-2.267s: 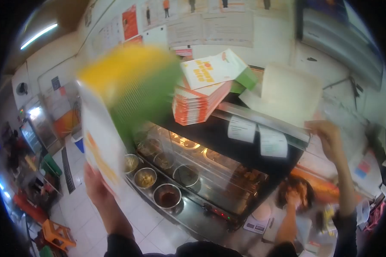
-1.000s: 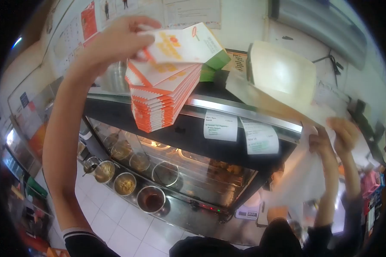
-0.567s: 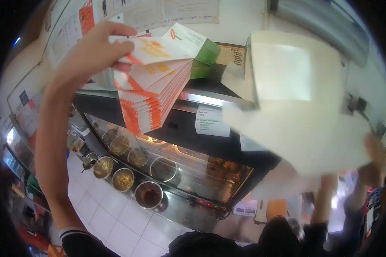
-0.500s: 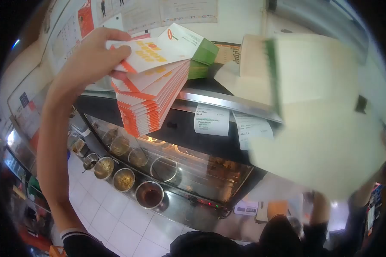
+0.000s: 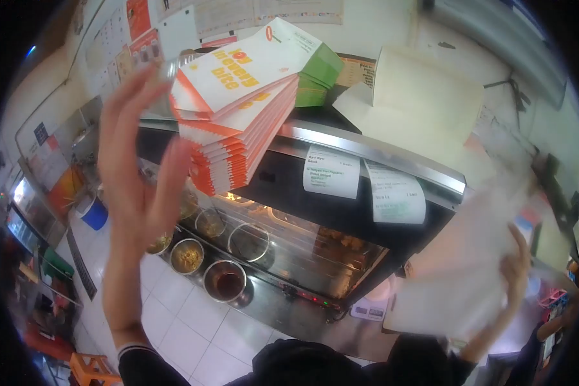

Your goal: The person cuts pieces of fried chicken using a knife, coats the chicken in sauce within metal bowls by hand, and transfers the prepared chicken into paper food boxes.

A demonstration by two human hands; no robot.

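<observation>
My left hand [image 5: 135,161] is open, fingers apart, just left of a stack of flat paper boxes [image 5: 228,77] with orange ends and yellow print. The fingers appear free of the stack. Flat boxes with green ends [image 5: 320,67] lie behind it on the black shelf top. My right hand [image 5: 513,260] is at the lower right, closed at the edge of a white paper box [image 5: 453,305]. Motion smears this box, so its shape is unclear. An unfolded pale box [image 5: 424,100] rests on the shelf, its back panel raised.
Two printed order slips [image 5: 330,171] hang from the shelf's metal edge [image 5: 379,149]. Below are a heated glass display [image 5: 321,248] and several metal bowls [image 5: 225,281]. A white scale [image 5: 368,310] stands near the counter's right. Another person's arm [image 5: 560,321] shows at far right.
My left hand has let go of the top orange-ended box and moved down and left. My right hand has swung the white box lower, away from the shelf. The view has shifted slightly.
</observation>
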